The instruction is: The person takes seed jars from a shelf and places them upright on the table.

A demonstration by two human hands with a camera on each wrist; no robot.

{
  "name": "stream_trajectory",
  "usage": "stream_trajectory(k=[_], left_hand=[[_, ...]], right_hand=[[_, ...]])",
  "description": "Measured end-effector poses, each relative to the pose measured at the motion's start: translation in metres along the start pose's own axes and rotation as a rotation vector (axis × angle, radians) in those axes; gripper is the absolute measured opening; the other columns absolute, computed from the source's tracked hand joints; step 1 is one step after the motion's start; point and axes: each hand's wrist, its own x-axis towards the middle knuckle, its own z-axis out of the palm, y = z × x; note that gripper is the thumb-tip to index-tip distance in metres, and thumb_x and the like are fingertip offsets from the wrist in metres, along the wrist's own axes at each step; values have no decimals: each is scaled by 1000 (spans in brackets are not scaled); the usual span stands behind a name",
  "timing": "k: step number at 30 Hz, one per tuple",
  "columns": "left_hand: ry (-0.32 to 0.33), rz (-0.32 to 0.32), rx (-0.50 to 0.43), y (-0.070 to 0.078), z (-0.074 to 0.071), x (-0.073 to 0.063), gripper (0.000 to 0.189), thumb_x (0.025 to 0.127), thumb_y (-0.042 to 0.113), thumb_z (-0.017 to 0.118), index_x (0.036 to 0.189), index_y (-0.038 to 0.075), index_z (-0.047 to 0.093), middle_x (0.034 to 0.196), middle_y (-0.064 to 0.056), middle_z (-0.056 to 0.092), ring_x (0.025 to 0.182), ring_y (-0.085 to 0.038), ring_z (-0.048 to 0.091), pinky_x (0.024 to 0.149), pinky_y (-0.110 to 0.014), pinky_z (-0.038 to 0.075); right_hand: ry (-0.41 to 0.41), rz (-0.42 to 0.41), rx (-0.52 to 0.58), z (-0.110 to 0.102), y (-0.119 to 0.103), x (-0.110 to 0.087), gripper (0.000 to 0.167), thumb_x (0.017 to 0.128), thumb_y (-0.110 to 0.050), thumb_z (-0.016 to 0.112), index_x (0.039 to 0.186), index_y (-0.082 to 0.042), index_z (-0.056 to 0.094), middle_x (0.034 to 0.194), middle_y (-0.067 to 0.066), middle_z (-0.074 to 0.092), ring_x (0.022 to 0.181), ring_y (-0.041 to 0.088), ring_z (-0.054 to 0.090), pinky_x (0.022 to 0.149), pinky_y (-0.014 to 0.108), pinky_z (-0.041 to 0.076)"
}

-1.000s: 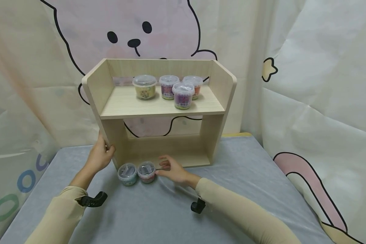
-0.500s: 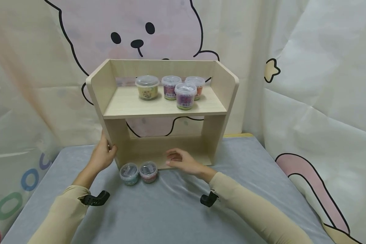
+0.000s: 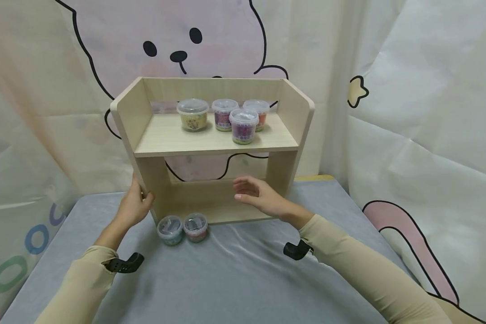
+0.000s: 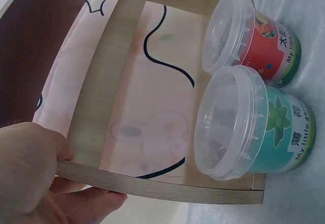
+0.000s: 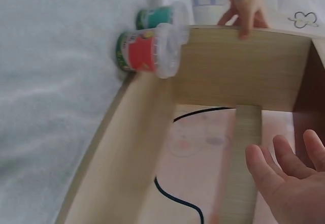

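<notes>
A light wooden two-tier shelf (image 3: 178,145) stands on the table. My left hand (image 3: 131,206) grips the edge of its left side panel (image 4: 167,189), thumb on one face and fingers on the other, as the left wrist view shows. In front of the lower tier, my right hand (image 3: 265,197) is held in the air with fingers loosely bent and nothing in them. Two lidded plastic tubs stand side by side at the shelf's front left foot: a teal-labelled tub (image 4: 282,127) and a red-labelled tub (image 4: 266,49).
On the upper tier are a wide yellow tub (image 3: 193,120), two purple tubs, one of them nearer the front (image 3: 244,130), and an orange tub (image 3: 261,118). A grey-blue cloth (image 3: 210,283) covers the table. Printed curtains (image 3: 425,112) hang behind and beside it.
My right hand has drawn away from the red-labelled tub, moving right and up to the front of the lower tier. My left hand stays on the side panel; the tubs have not moved.
</notes>
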Motion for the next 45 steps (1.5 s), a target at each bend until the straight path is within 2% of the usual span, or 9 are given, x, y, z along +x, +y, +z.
stream_trajectory(k=[6,10,13,19,21,25,30,37,45], left_hand=[[1,14,3,1,0,2,71,97,7,47,157,4,8,135,-42,52,114,-57,61,90,-65,52],[3,12,6,1,1,3,71,97,8,47,157,5,9,133,-40,54,111,-55,62,89,-64,53],[15,12,-3,1,1,2,71,97,7,47,157,6,9,132,-40,55,111,-54,62,89,-64,53],[4,20,-24,1,2,1,73,97,6,47,158,6,7,138,-42,49,120,-57,57,95,-66,51],[-2,17,-31,1,2,1,73,97,6,47,158,6,7,139,-42,48,122,-58,56,96,-66,50],[-7,12,-40,0,1,0,74,96,4,47,158,6,7,140,-42,48,123,-58,55,97,-66,50],[-6,28,-36,1,0,1,71,96,2,48,156,4,9,140,-41,47,124,-58,53,99,-67,48],[-17,28,-50,1,1,3,72,96,2,48,157,4,9,137,-43,49,125,-58,53,99,-66,49],[-13,14,-25,0,0,3,73,97,4,47,158,5,6,137,-43,49,122,-59,55,96,-67,50]], right_hand=[[29,-35,18,-16,-17,-9,46,102,-11,57,145,-2,45,146,21,53,139,35,51,114,47,45],[79,-100,25,-29,-31,-13,45,101,-8,56,144,0,45,145,22,53,137,34,52,112,39,48],[118,-135,44,-38,-41,-13,45,101,-7,55,144,1,45,143,20,55,133,26,55,107,30,50],[236,-160,95,-55,-54,-12,45,101,-5,53,143,6,43,134,13,60,116,8,62,98,27,55],[282,-169,116,-59,-60,-11,45,101,-6,52,144,6,42,136,17,58,116,11,63,98,26,55],[357,-183,123,-68,-69,-3,45,102,-8,52,144,5,40,143,27,50,124,26,59,103,30,54],[433,-143,112,-77,-73,12,47,103,-13,54,146,0,41,144,25,49,127,31,56,111,41,49],[429,-96,130,-79,-78,33,48,102,-18,56,146,-7,41,144,17,50,136,28,51,116,44,44],[395,-48,119,-78,-85,53,53,103,-21,55,151,-8,38,160,15,35,148,23,41,118,43,41]])
